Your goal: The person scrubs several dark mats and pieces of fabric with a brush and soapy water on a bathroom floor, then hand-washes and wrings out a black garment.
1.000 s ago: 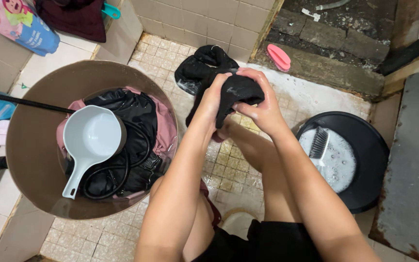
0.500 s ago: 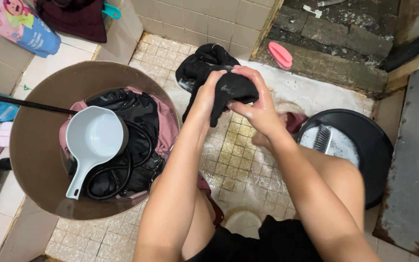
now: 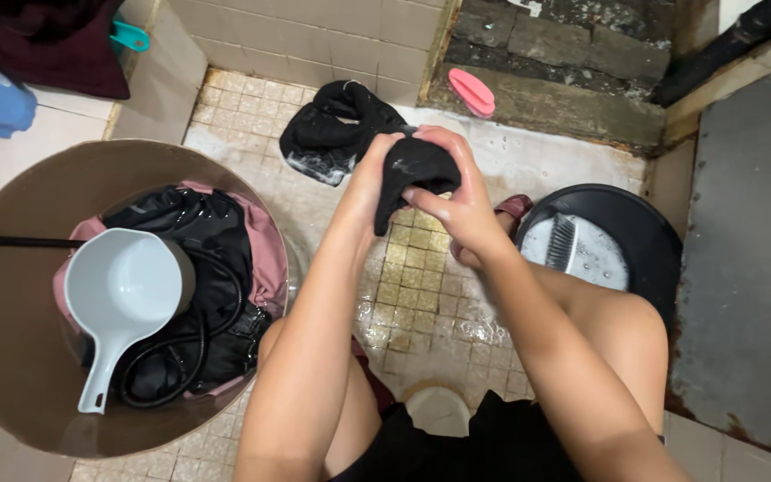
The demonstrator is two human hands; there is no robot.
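Bunching black cloth (image 3: 417, 170), between left hand (image 3: 375, 174), right hand (image 3: 457, 201)

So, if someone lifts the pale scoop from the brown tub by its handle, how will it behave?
The pale scoop looks like rigid plastic, so it should probably keep its shape. It appears empty, so it is likely light. It rests on wet black clothes in the brown tub, so the handle may be slippery.

Bare forearms, no sleeves, no rings or watch on left hand (image 3: 377, 174) or right hand (image 3: 461, 210). Bare knees; black shorts (image 3: 493, 446) at the lap.
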